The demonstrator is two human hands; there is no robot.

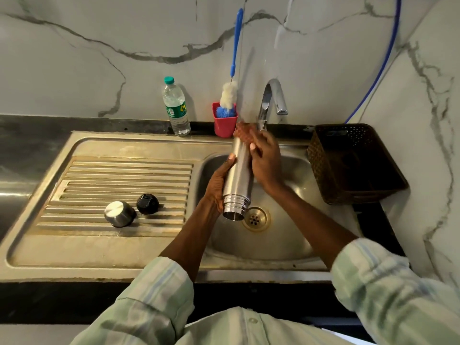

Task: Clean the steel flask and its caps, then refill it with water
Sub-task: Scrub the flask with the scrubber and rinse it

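Steel flask (238, 175) held over the sink basin (293, 175), open mouth tilted down and near, just above the drain (256, 218). Left hand (219, 185) grips the lower body, fingers curled round it. Right hand (265, 158) wraps the upper part, pressing a reddish scrub pad (245, 131) against the far end; blurred there. Steel cap (120, 213) and black inner cap (147, 204) sit side by side on the ribbed drainboard (99, 175), left of the basin, close but apart. Far edge of the table: plastic water bottle (175, 108), red cup (224, 123) with bottle brush (230, 95), tap (271, 100). Dark basket (353, 165) right of the sink
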